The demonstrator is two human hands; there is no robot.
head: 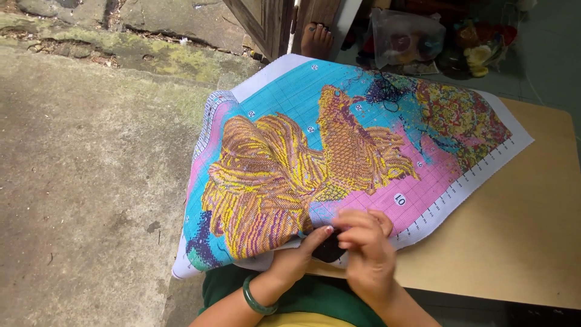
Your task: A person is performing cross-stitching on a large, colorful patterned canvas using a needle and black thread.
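A large cross-stitch canvas point(339, 145) with golden fish on blue and pink ground lies over a low table and my lap. My left hand point(296, 257), with a green bangle point(257, 298) on the wrist, pinches the canvas's near edge from below. My right hand point(366, 248) rests on the same edge with fingers curled tight beside the left thumb; whether it holds a needle is hidden. A dark patch sits between the two hands. A tangle of dark thread point(384, 91) lies on the canvas's far part.
The tan wooden table point(520, 230) extends to the right. Bare concrete floor point(85, 169) fills the left. At the back are a wooden door frame point(266, 24), another person's bare foot point(316, 39), and a clear plastic bag point(405, 36) beside colourful items.
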